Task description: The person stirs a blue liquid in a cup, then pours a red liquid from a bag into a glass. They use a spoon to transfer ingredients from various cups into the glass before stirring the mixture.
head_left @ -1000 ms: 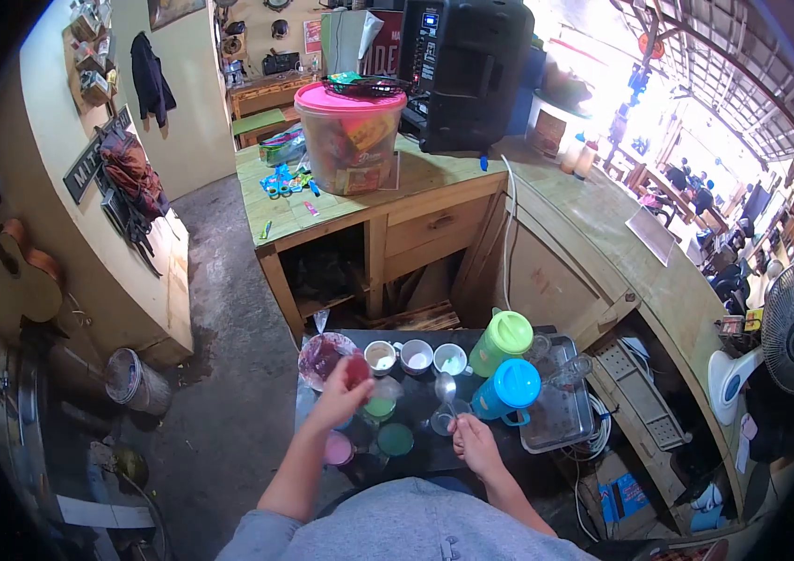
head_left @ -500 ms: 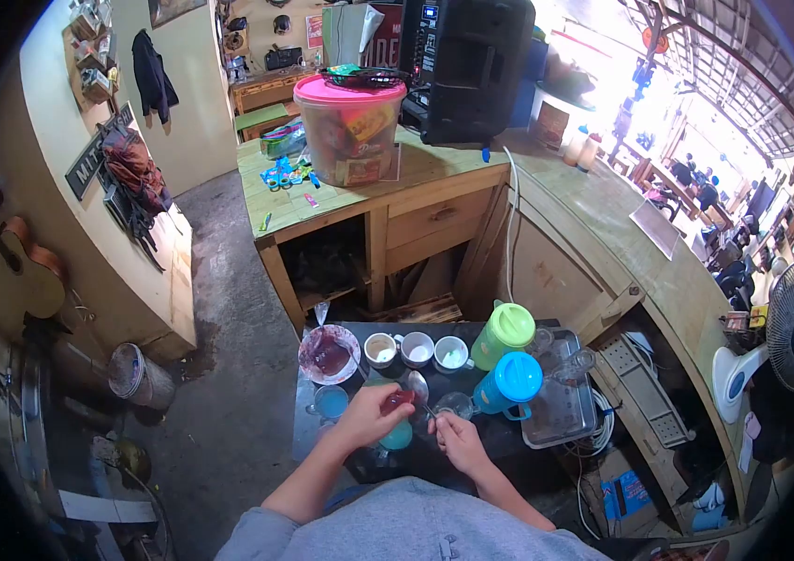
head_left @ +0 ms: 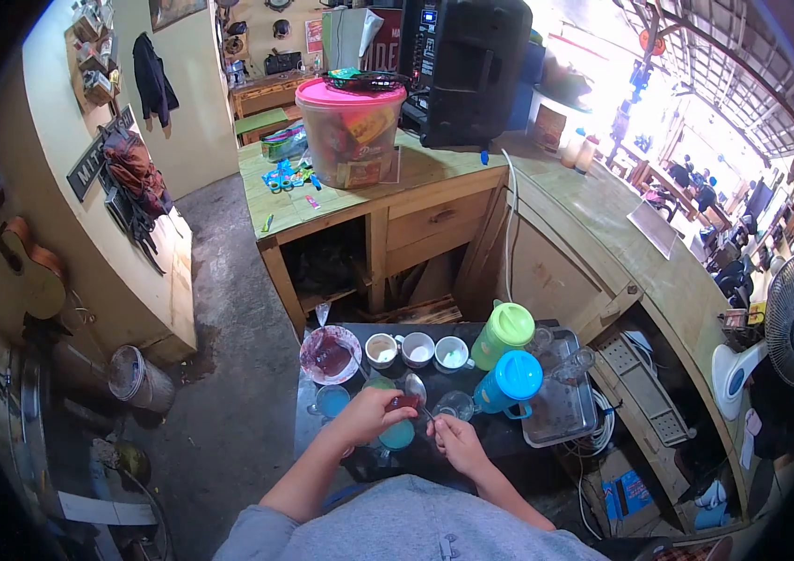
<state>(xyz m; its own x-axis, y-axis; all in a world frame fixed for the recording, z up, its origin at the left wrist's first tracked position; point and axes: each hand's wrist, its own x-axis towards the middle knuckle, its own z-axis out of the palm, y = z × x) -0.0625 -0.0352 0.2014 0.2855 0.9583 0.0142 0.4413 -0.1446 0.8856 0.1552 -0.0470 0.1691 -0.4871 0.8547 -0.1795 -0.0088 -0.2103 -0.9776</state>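
My left hand (head_left: 366, 416) is closed around a small dark red container (head_left: 404, 403), which looks tilted toward the right. My right hand (head_left: 459, 445) pinches the handle of a metal spoon (head_left: 416, 386), whose bowl points away from me beside the red container. Under my left hand stands a glass of blue-green liquid (head_left: 398, 435). A second glass, with blue liquid (head_left: 331, 401), is left of that hand. A clear glass (head_left: 456, 405) stands just beyond my right hand. Whether anything pours from the container is too small to tell.
On the dark table are a bowl of dark red stuff (head_left: 331, 357), three cups (head_left: 417, 350), a green pitcher (head_left: 502, 338), a blue pitcher (head_left: 511, 379) and a clear tray (head_left: 556, 432). A wooden counter (head_left: 453, 173) bears a pink-lidded bucket (head_left: 348, 140) and a speaker (head_left: 472, 70).
My left hand has tipped the red container over further and shifted it slightly to the right. The right hand with the spoon has barely moved.
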